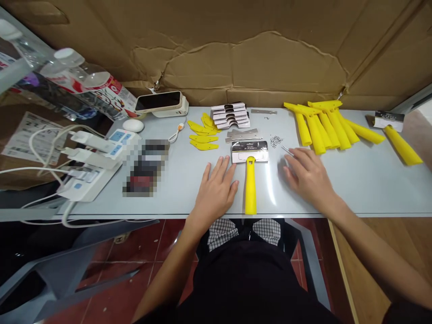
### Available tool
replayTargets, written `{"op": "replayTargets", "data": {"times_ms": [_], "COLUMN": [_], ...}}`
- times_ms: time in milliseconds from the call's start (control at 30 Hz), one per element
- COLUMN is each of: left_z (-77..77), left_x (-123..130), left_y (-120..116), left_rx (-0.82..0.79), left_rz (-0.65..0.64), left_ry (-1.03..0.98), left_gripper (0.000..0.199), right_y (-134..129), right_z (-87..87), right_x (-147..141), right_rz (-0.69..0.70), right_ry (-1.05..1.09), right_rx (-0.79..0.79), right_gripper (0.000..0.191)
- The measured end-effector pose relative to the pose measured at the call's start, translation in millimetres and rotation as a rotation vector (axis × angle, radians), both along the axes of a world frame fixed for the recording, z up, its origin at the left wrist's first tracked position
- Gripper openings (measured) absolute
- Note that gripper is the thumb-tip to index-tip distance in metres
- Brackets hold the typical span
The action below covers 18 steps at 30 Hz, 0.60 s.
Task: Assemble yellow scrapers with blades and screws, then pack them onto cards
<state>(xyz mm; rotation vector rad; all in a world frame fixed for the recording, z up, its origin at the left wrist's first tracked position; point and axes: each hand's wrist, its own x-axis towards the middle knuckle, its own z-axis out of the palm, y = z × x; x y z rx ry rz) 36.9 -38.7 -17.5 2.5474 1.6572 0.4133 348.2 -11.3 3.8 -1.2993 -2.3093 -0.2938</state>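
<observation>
My left hand (216, 191) lies flat on the grey table, fingers spread, beside a yellow-handled scraper (250, 189). A black and white printed card (249, 152) covers the scraper's head, and its handle points toward me. My right hand (308, 175) is closed with its fingertips on a thin metal rod (286, 150); the rod's full shape is hidden. Just left of that rod lies a small pile of screws (276, 141). Behind the carded scraper are loose metal blades (243, 135), a stack of printed cards (230, 115) and several flat yellow plates (204, 135).
Several yellow scraper handles (320, 126) are heaped at the back right, with another carded scraper (403, 144) farther right. On the left are a blurred phone-like object (146, 168), a power strip (91, 180) with cables, a phone (158, 102) and bottles (97, 85). Cardboard (253, 63) stands behind.
</observation>
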Motion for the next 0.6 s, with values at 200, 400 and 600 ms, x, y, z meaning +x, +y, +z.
{"op": "replayTargets", "data": {"times_ms": [200, 400, 600], "left_z": [2.7, 2.1, 3.4], "left_x": [3.4, 1.6, 2.2], "left_y": [-4.2, -6.3, -7.5], "left_rx": [-0.014, 0.003, 0.016], "left_rz": [0.007, -0.034, -0.044], "left_ry": [0.046, 0.049, 0.052], "left_gripper": [0.056, 0.064, 0.069], "right_y": [-40.4, -32.1, -34.9], "right_z": [-12.8, -13.2, -14.7], "right_x": [-60.9, -63.7, -63.2], "right_rz": [-0.088, -0.156, -0.162], "right_ry": [0.067, -0.089, -0.161], "right_rx": [-0.263, -0.394, -0.365], "right_gripper": [0.059, 0.070, 0.068]}}
